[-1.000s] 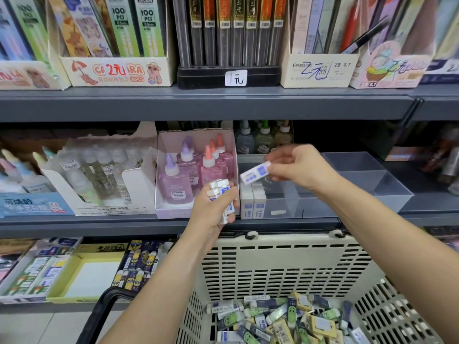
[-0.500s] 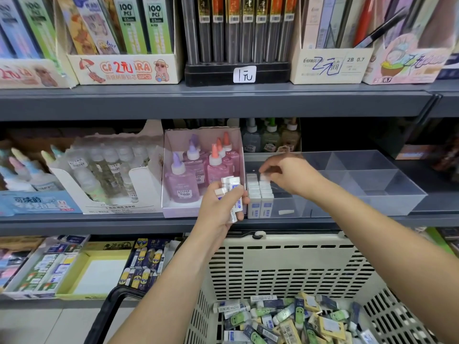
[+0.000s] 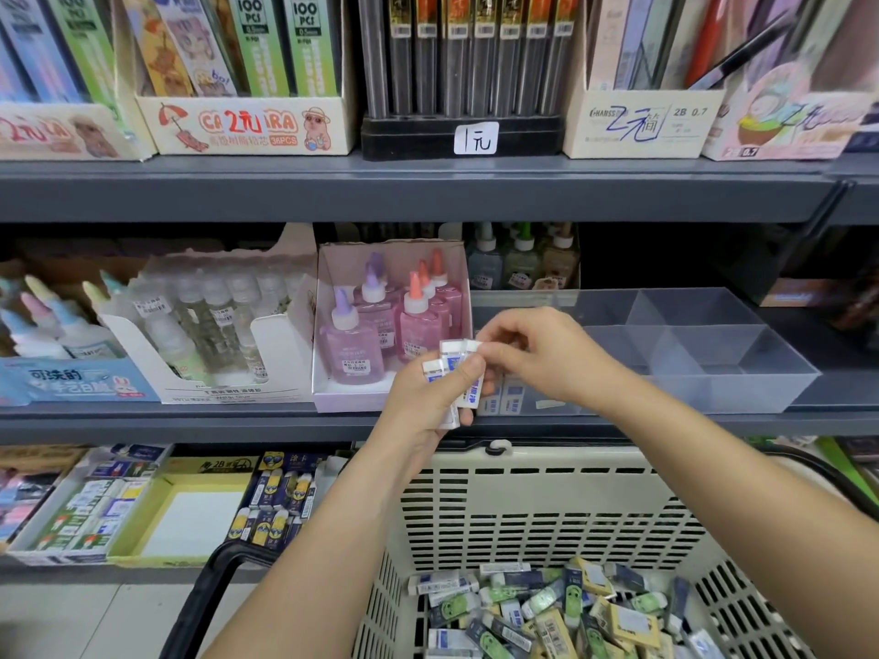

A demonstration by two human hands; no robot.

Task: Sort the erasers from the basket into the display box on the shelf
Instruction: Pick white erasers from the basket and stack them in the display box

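My left hand (image 3: 435, 397) grips a small bunch of white-and-blue erasers (image 3: 452, 361) in front of the middle shelf. My right hand (image 3: 537, 356) pinches the top of one eraser in that bunch. Right behind the hands sits the clear divided display box (image 3: 704, 354), with a few white-and-blue erasers (image 3: 506, 401) standing at the front of its left compartment. The beige slotted basket (image 3: 547, 506) below holds a pile of mixed erasers (image 3: 561, 615) in white, green and yellow wrappers.
A pink box of glue bottles (image 3: 380, 325) stands just left of the display box. Clear glue bottles (image 3: 209, 325) fill a white carton further left. Pencil-lead boxes (image 3: 247, 121) line the top shelf. The basket's black handle (image 3: 209, 592) curves at lower left.
My right hand set one eraser into the left compartment of the display box, then drew back to my left hand and took hold of another eraser in the bunch.
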